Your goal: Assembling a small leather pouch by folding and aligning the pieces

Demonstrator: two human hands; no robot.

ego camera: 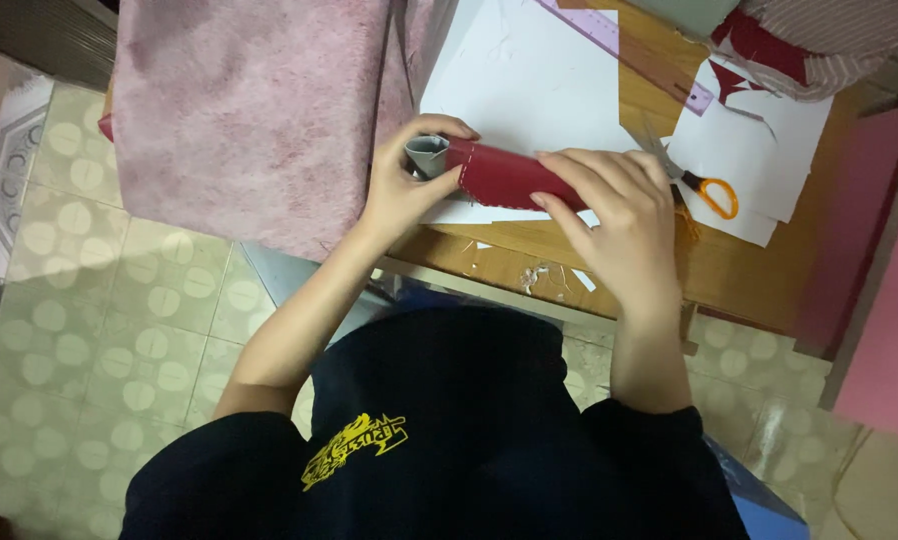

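Over wooden table (739,270): left hand (401,185), right hand (621,215) clasp red roll (504,177).

Left hand (401,185) curled with fingers pinched; right hand (619,215) arched, fingers pressing down.

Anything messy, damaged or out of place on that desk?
Only white paper scraps littering the wooden table edge below both hands. The left hand and right hand hold the rolled red stitched leather piece normally.

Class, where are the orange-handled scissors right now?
In the head view, the scissors lie on white paper right of the right hand, below the purple ruler.
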